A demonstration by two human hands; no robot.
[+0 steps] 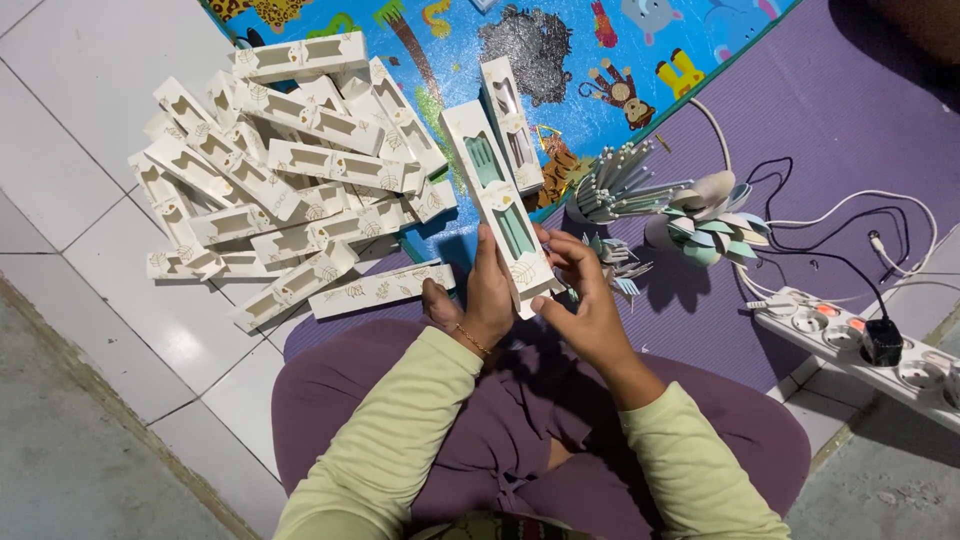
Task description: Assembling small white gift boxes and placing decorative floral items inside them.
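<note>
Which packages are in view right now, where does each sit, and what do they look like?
Held box: long, narrow, cream, window showing pale green sticks; left hand holds it, right hand at its lower end.
Second box: same kind, just behind it on the blue play mat.
Box pile: many cream window boxes, heaped on the floor, left.

White tile floor point(90, 120), purple mat point(830, 110), blue animal-print playmat point(560, 40).

— Where is room lying around the pile of white boxes point(290, 170)?
— Left of the pile, bare tiled floor point(70, 120) is staying open. Right of it, bundled sticks point(625, 185), cables point(840, 230) and a power strip point(860, 345) are blocking passage.
</note>
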